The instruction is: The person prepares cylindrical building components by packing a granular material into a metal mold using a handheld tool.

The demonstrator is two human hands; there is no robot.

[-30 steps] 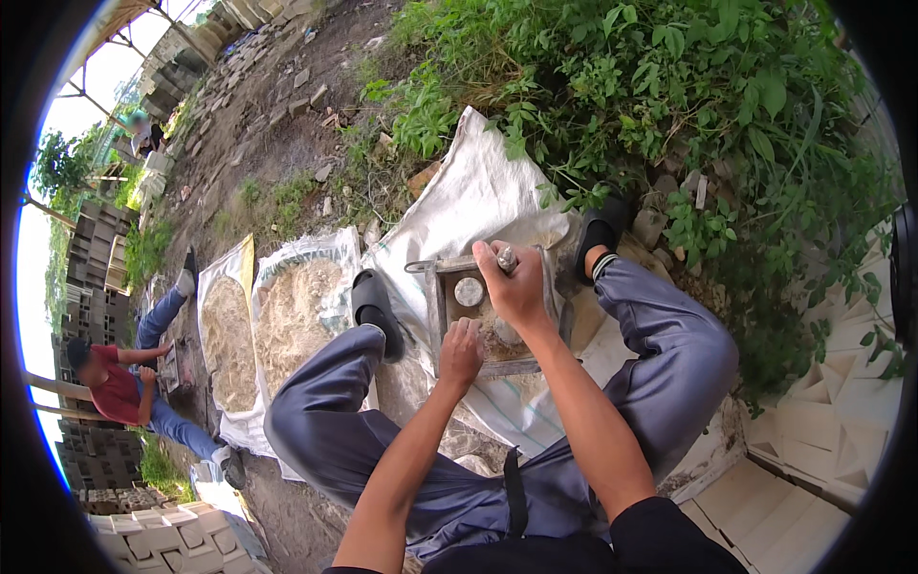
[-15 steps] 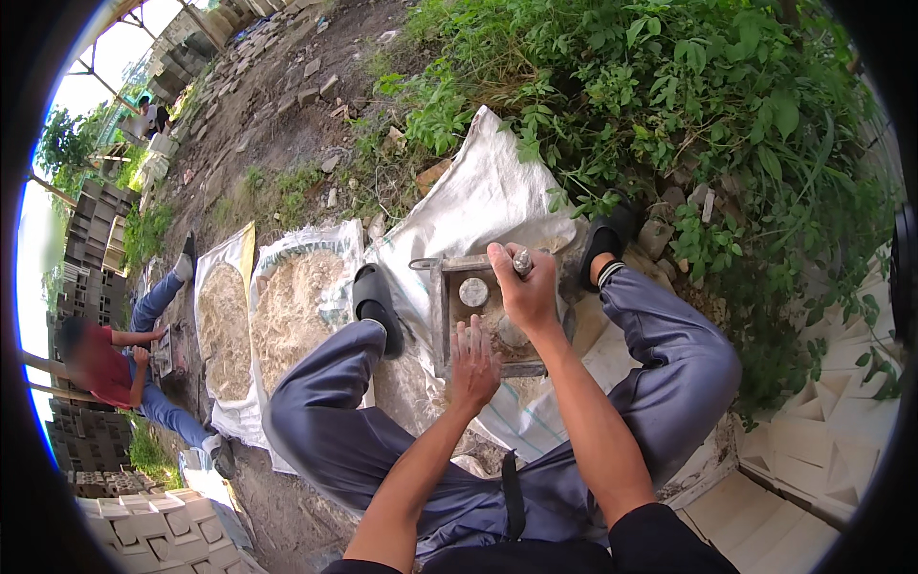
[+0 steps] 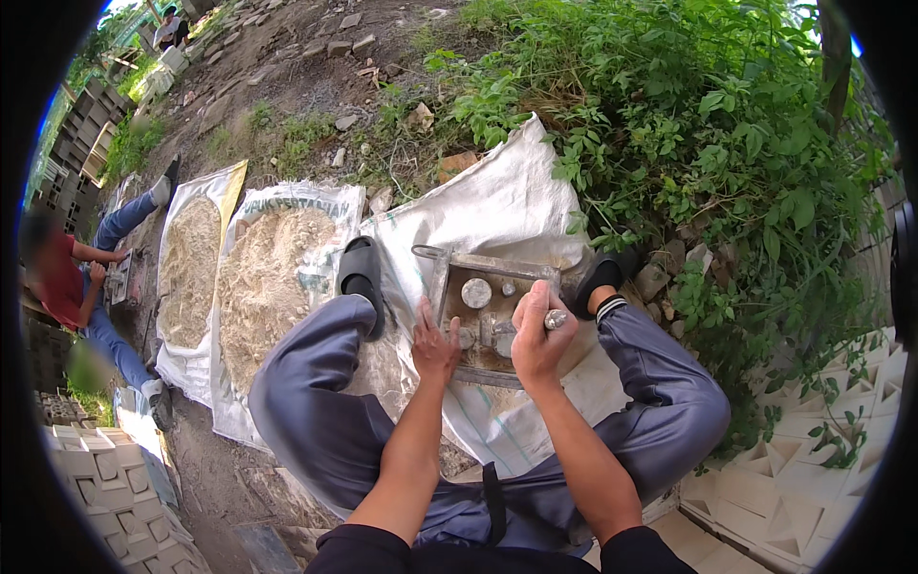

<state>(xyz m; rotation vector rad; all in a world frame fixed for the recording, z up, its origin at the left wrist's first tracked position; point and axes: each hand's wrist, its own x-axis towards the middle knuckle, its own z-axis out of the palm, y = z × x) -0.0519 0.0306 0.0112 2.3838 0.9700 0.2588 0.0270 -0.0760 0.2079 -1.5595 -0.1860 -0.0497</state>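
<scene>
A rectangular box-like mould with a dark frame lies on a white woven sack between my feet. Several round grey pieces, among them a pale disc, show inside it. My right hand is closed around an upright rod over the mould's near right part. Only the rod's rounded grey top end shows; its lower end is hidden by the hand. At the mould's left side is my left hand, fingers stretched out and apart, holding nothing. The fingertips lie at the frame's left edge.
Two sacks with heaps of pale sandy powder lie to the left. Beyond them a person in a red shirt sits by another mould. Leafy plants crowd the right. Pale blocks are stacked at the lower right.
My right hand has moved nearer and a little right with the rod. My left hand has gone from over the mould to its left edge. The view has shifted slightly.
</scene>
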